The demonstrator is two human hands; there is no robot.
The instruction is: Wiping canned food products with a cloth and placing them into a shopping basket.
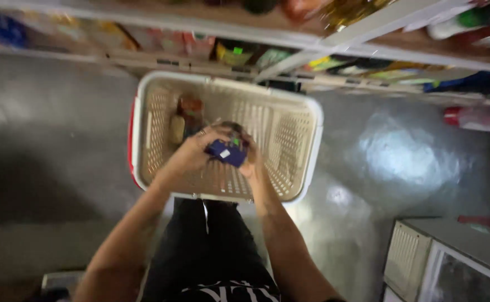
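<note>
Both hands, left hand [192,154] and right hand [251,159], clasp a small blue packet [226,151] above the cream basket [306,151], which holds a few jars [186,120]; its right half lies free.

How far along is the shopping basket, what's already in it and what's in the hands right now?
Done: a few packaged goods already lie at the left end of the cream basket. In hand: the left hand and right hand together hold a small dark blue packet above the basket. Left: the packet is not yet set down, and most of the basket floor is bare.
</note>
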